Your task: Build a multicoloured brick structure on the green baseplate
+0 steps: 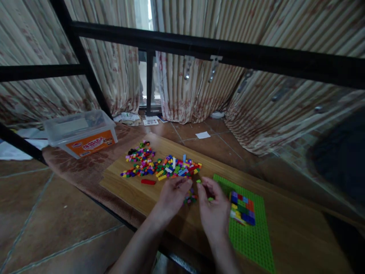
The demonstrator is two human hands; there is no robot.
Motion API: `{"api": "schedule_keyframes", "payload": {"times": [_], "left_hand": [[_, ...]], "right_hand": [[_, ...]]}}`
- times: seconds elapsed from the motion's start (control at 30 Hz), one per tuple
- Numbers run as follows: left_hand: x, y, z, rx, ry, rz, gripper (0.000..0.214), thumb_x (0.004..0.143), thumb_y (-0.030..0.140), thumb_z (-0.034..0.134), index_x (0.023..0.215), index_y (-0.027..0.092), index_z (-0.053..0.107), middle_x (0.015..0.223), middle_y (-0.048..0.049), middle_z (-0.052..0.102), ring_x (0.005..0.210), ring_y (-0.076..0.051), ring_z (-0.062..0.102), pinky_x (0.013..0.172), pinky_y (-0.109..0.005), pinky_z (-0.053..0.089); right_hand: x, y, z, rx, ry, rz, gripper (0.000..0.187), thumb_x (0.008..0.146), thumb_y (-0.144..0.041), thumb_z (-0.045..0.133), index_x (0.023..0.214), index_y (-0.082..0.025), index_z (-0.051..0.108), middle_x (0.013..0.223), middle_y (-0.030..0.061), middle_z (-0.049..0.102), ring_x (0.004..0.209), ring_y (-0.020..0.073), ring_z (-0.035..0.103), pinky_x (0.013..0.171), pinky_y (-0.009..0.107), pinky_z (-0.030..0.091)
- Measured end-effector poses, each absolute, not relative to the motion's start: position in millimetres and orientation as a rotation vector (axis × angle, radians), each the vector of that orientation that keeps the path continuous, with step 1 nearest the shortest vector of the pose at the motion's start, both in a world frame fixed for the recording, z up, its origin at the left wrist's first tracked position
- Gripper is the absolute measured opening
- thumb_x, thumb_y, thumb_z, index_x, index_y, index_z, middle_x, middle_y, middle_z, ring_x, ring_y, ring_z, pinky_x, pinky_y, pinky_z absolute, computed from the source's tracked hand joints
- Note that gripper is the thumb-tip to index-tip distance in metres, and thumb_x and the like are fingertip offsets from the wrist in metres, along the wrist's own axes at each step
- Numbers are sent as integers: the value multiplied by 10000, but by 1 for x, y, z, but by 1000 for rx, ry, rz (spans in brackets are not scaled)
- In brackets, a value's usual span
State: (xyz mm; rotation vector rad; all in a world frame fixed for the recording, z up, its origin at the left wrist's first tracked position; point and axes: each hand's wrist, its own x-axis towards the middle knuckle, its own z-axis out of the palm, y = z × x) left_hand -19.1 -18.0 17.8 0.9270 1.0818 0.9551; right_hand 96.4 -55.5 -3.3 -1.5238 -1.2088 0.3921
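A pile of small coloured bricks (pixel 162 165) lies spread on a wooden board (pixel 128 186). My left hand (pixel 173 196) rests palm down at the near edge of the pile, fingers curled over a few loose bricks (pixel 190 198). My right hand (pixel 213 207) is beside it, fingers pinched on a small green brick (pixel 210 198). A green baseplate (pixel 251 239) lies just right of my right hand, with a block of assembled coloured bricks (pixel 242 208) on it. A single red brick (pixel 148 182) lies apart, left of my hands.
A clear plastic tub (pixel 81 131) with an orange label stands at the back left on a brown cloth. A black metal frame (pixel 216 51) crosses overhead. Curtains hang behind, papers lie on the tiled floor (pixel 34 224), and a dark shape (pixel 342 160) sits at right.
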Motion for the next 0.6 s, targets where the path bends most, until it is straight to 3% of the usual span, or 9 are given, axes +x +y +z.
{"api": "schedule_keyframes", "payload": {"times": [0.27,0.6], "left_hand": [[3,-30,15,1002,993,811,322,703,442,690,652,136,602,584,13,537,557,-94,471,542,-213,361],[26,-37,15,1312,940,600,286,765,401,618,650,140,633,578,25,509,568,-104,431,544,-224,320]], "right_hand": [[109,-83,12,-1580,-1392,289,169,875,-177,541,991,-217,659,897,29,678,795,153,627,728,273,497],[161,-106,14,-1531,-1543,604,249,851,-170,538,1065,-231,650,917,20,674,819,152,640,751,270,516]]}}
